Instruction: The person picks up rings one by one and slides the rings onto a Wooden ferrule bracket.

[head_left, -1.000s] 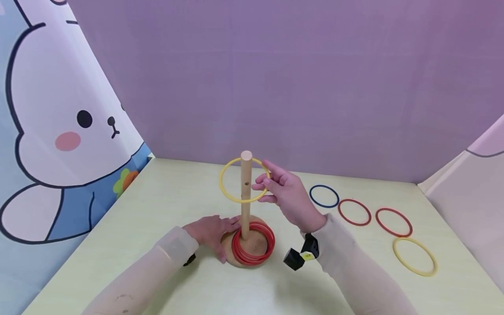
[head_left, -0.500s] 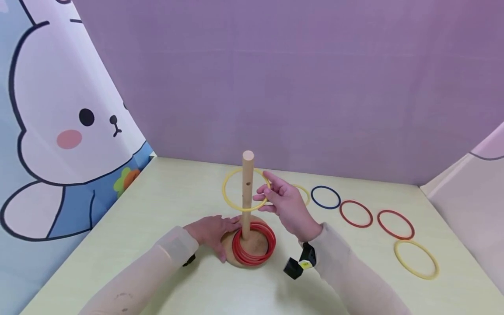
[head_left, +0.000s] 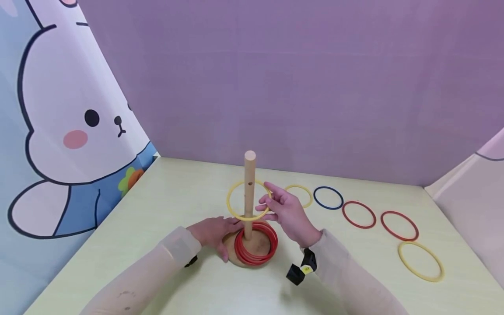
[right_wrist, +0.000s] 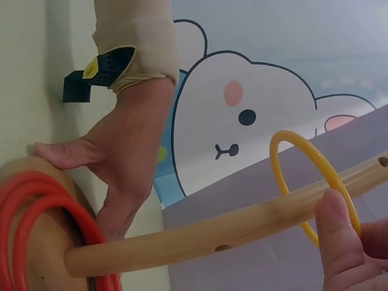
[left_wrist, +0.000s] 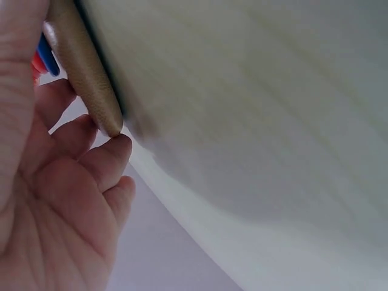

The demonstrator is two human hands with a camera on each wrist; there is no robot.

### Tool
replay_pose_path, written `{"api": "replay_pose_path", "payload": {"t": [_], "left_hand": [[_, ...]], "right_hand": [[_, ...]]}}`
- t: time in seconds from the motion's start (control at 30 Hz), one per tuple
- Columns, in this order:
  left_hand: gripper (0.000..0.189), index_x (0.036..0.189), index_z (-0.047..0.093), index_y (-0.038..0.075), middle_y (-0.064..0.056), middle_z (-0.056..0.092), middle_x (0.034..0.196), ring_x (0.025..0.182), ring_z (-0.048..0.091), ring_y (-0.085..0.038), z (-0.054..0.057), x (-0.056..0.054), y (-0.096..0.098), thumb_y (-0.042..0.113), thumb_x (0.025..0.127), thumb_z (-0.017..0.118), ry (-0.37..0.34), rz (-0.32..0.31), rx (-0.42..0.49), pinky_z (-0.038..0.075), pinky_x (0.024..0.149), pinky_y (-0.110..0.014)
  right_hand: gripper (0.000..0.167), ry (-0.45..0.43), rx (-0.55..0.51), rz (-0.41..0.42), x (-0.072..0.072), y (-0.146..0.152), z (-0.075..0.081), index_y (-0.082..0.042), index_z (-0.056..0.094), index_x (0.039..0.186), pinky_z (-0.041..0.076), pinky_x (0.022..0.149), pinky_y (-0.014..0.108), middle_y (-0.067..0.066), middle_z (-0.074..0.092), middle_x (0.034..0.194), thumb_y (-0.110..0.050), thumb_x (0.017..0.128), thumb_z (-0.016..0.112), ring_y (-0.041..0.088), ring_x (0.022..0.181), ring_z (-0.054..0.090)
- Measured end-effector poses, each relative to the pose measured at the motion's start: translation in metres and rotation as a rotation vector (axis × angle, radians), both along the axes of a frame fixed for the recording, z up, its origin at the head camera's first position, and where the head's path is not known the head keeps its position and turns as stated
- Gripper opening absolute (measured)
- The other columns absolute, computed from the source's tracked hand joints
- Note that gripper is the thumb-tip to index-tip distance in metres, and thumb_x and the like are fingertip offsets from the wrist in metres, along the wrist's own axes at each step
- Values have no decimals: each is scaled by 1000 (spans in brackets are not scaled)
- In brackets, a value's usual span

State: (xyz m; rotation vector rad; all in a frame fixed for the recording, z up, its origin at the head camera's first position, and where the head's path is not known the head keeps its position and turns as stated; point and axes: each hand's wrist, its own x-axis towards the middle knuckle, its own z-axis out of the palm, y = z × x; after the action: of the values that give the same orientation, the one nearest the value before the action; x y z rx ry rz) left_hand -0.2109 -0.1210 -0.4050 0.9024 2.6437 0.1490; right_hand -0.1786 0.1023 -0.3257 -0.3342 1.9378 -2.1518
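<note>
A wooden ring-toss stand (head_left: 250,197) has an upright peg on a round base (right_wrist: 36,260). Several red rings (head_left: 271,249) lie stacked around the peg's foot. My right hand (head_left: 289,214) pinches a yellow ring (head_left: 232,209) at its right side. In the right wrist view the peg passes through this ring, partway up. My left hand (head_left: 212,234) holds the base's left edge, thumb on the near side and fingers on the far side. Bent fingertips (left_wrist: 109,157) touch the base's rim in the left wrist view, where a sliver of blue (left_wrist: 47,57) shows beside the red.
On the table (head_left: 189,183), to the right, lie a second yellow ring (head_left: 311,197), a blue ring (head_left: 342,202), a red ring (head_left: 374,218), another red ring (head_left: 417,232) and a third yellow ring (head_left: 442,271). A purple cloth (head_left: 275,87) hangs behind the table.
My right hand has lowered the yellow ring along the peg, from near its top to about halfway. The left hand has stayed at the base. A yellow ring behind the right hand has come into view.
</note>
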Motion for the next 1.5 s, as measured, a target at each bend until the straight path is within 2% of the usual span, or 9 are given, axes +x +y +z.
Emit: {"api": "replay_pose_path", "payload": {"t": [0.27, 0.5, 0.67, 0.9, 1.0, 1.37, 1.5], "left_hand": [[101, 149, 36, 17, -9, 39, 148, 121, 51, -29, 1, 1, -2, 42, 65, 85, -11, -45, 40, 42, 101, -42], [106, 149, 34, 9, -12, 34, 152, 140, 28, -33, -1, -1, -6, 53, 66, 81, 106, -159, 7, 27, 109, -54], [100, 147, 38, 8, -14, 32, 153, 141, 25, -34, -2, 0, -9, 52, 67, 81, 97, -155, 7, 26, 109, -55], [104, 150, 31, 9, -13, 28, 155, 141, 26, -33, 0, -1, -9, 50, 69, 81, 45, -128, -1, 25, 110, -55], [103, 150, 32, 10, -11, 28, 155, 141, 25, -32, 1, -2, -8, 49, 68, 82, 22, -109, -9, 24, 111, -53], [100, 149, 36, 13, -7, 33, 153, 141, 28, -27, -3, -5, -9, 49, 68, 82, 12, -93, 3, 23, 112, -50], [98, 147, 40, 13, -8, 33, 153, 140, 29, -27, -2, -4, -9, 49, 67, 83, 13, -86, -4, 24, 112, -49]], "right_hand": [[49, -11, 31, 9, -2, 7, -11, 1, 31, 148, 55, 75, 25, 11, 56, 98, 1, 100, 43, 12, 86, 65], [49, -32, 37, 25, -4, 13, -23, 3, 30, 147, 55, 74, 23, 10, 56, 96, 1, 100, 43, 14, 84, 65], [49, -49, 38, 47, -4, 14, -33, 4, 29, 147, 55, 71, 21, 10, 56, 95, 2, 100, 42, 12, 78, 63], [50, -48, 41, 72, -6, 12, -45, 6, 27, 147, 55, 69, 19, 15, 56, 98, 2, 100, 41, 10, 77, 63], [50, -54, 44, 70, -6, 13, -48, 6, 27, 147, 54, 68, 19, 15, 56, 98, 2, 100, 42, 10, 77, 63], [51, -81, 46, 90, -6, 16, -56, 7, 24, 147, 54, 69, 19, 18, 57, 101, 2, 100, 41, 9, 78, 64], [51, -87, 64, 108, -3, 18, -60, 8, 25, 147, 55, 70, 20, 15, 57, 99, 0, 100, 43, 11, 80, 65]]}}
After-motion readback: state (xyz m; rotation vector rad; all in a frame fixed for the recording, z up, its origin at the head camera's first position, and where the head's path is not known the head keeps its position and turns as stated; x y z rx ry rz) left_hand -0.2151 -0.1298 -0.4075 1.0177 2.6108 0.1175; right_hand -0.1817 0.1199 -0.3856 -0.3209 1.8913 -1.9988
